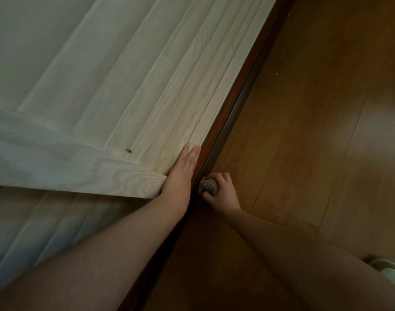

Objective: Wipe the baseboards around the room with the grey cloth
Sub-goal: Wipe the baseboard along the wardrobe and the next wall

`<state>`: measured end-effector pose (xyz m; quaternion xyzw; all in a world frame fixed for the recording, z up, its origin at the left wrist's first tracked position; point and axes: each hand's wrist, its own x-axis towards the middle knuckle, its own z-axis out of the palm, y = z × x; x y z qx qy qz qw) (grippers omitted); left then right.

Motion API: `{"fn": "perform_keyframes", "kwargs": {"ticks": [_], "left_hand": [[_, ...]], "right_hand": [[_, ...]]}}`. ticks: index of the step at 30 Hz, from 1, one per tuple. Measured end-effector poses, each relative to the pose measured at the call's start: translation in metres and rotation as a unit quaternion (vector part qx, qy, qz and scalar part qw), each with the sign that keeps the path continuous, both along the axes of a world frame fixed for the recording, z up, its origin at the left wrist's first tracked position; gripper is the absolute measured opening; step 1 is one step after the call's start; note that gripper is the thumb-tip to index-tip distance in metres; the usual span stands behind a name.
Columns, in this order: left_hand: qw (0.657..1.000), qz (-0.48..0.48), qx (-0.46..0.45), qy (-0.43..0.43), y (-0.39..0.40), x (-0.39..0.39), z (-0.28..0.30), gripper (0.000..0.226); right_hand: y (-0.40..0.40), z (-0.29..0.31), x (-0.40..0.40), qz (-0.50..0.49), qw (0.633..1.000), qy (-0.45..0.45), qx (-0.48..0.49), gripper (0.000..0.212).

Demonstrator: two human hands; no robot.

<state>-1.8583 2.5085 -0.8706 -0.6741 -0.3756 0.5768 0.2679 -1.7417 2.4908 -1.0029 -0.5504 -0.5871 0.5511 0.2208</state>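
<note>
A dark brown baseboard (234, 106) runs diagonally from the top right down to the lower left, between pale wood wall panels and the floor. My right hand (223, 191) is closed around a bunched grey textured cloth (209, 186) and presses it against the baseboard. My left hand (180, 171) lies flat with its fingers together on the pale wall panel just above the baseboard, holding nothing. Both forearms reach in from the bottom of the view.
Pale grooved wood panels (124, 75) fill the left side, crossed by a wide horizontal board (68, 167). Brown wood flooring (315, 131) fills the right side. A pale rounded object (389, 270) shows at the bottom right edge.
</note>
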Motion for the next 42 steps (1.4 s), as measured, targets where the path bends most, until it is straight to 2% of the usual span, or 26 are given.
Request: {"fn": "perform_keyframes", "kwargs": {"ticks": [5,11,13,16,19,25,30,34,42], "left_hand": [[1.0,0.008,-0.006,-0.015,0.003,0.002,-0.004,0.113],[1.0,0.002,-0.014,0.002,0.004,-0.003,-0.007,0.115],[1.0,0.0,-0.02,0.005,0.006,-0.005,-0.005,0.114],[1.0,-0.003,-0.019,-0.001,0.007,-0.006,-0.001,0.113],[1.0,0.005,-0.024,-0.006,0.006,-0.004,0.002,0.111],[0.999,0.015,-0.036,-0.012,0.007,0.004,0.009,0.093],[0.999,0.023,-0.023,-0.033,0.008,0.002,0.013,0.083],[0.998,0.028,-0.01,-0.046,0.006,-0.001,0.014,0.084],[0.999,0.024,-0.015,-0.037,0.003,0.0,0.017,0.085]], "right_hand": [[0.051,-0.005,0.014,-0.048,0.996,-0.055,0.055,0.042],[0.12,-0.005,0.033,-0.002,0.994,-0.09,0.063,0.04],[0.139,-0.001,0.036,-0.038,0.993,-0.091,0.059,0.038],[0.17,0.015,0.044,-0.146,0.986,-0.072,0.034,0.047],[0.184,0.028,0.057,-0.167,0.983,-0.061,0.04,0.049],[0.126,0.03,0.066,-0.111,0.99,-0.026,0.08,0.044],[0.045,0.015,0.039,-0.043,0.997,0.008,0.062,0.046],[-0.005,0.006,0.014,-0.009,0.999,0.034,0.033,0.047],[0.019,0.009,0.005,0.022,0.998,0.021,0.046,0.044]]}}
